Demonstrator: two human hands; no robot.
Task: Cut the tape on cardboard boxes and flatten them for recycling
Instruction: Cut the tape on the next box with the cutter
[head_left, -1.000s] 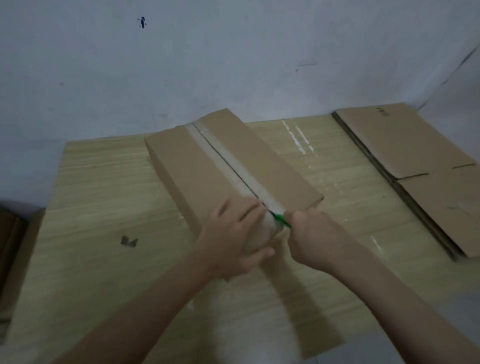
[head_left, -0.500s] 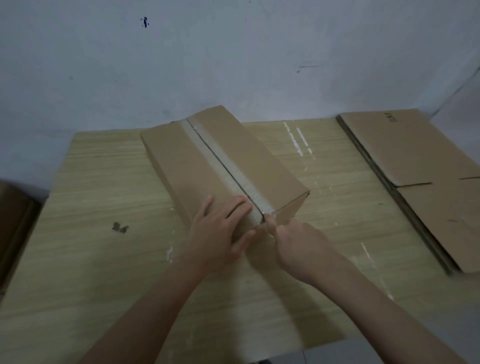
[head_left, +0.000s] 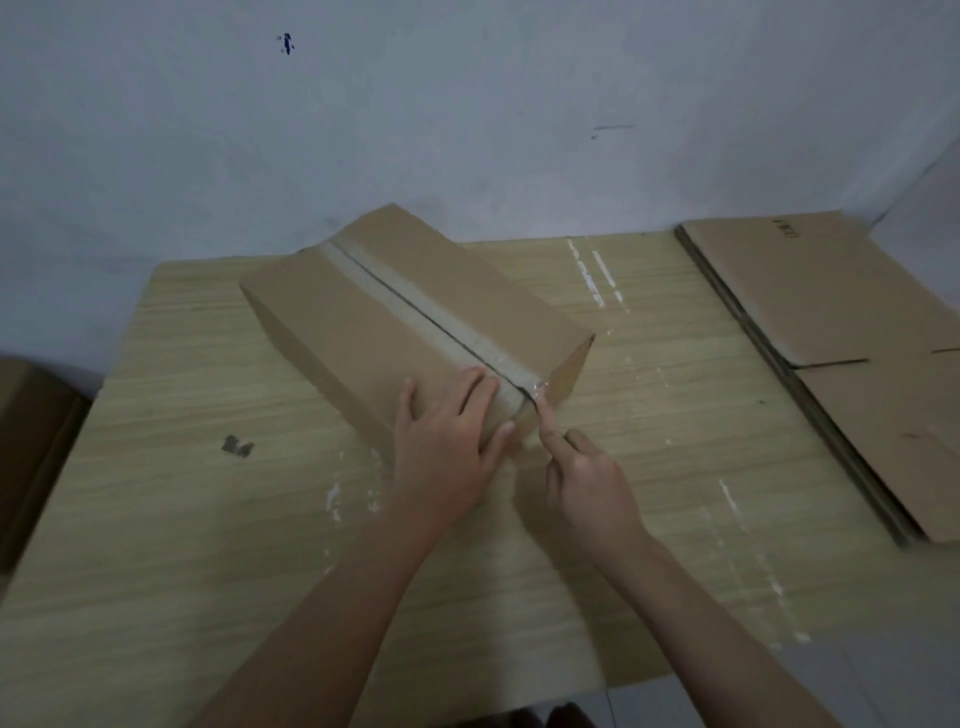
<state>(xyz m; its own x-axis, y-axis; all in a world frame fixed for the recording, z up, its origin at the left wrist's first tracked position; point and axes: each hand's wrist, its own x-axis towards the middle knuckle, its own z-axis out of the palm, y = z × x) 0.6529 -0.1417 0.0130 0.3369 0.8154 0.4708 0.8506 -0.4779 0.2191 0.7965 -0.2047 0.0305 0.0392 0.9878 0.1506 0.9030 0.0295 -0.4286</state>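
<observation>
A long brown cardboard box (head_left: 374, 317) lies slantwise on the wooden table (head_left: 208, 519). Pale tape (head_left: 457, 340) runs along its top seam, and a dark slit shows down the tape's middle. My left hand (head_left: 441, 441) presses flat on the box's near end, fingers straight. Just right of it, my right hand (head_left: 587, 478) has its index finger stretched to the tape at the near top edge while the other fingers are curled. The green cutter seen earlier is hidden under this hand.
A stack of flattened cardboard (head_left: 831, 312) lies along the table's right side. More cardboard (head_left: 26, 441) stands beyond the left edge. A small dark scrap (head_left: 237, 446) sits left of my arms. A pale wall rises behind the table.
My right hand drew back along the seam to the box's near edge and the green cutter tip went out of sight. The left hand stayed pressed on the box.
</observation>
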